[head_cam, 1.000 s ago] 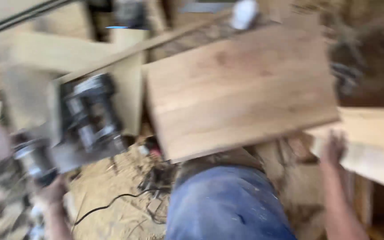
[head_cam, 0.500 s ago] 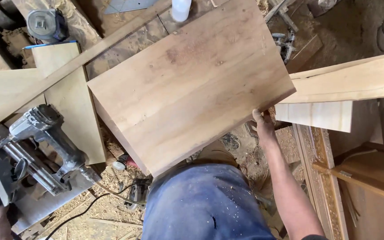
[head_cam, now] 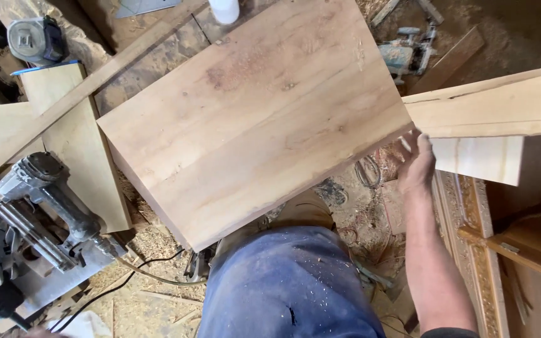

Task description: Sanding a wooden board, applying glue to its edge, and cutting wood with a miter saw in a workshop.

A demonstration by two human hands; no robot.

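Observation:
A large pale wooden panel (head_cam: 258, 119) lies tilted across the middle, its near edge over my knee in dusty blue trousers (head_cam: 289, 288). My right hand (head_cam: 417, 166) is at the panel's right corner, fingers spread along the edge and under it, holding that corner. My left hand is out of the picture. A grey pneumatic nail gun (head_cam: 45, 200) rests on a board at the left, its hose trailing over the sawdust.
Two light planks (head_cam: 489, 106) jut in from the right, next to my hand. A carved wooden frame (head_cam: 471, 250) stands lower right. A small power tool (head_cam: 36, 37) sits top left, another (head_cam: 408, 53) top right, and a white bottle (head_cam: 223, 9) at the panel's far edge. Sawdust covers the floor.
The view has steadied and closed in on the panel. My right hand stays at the panel's right corner. My left hand, seen at the lower left edge before, has dropped out of view.

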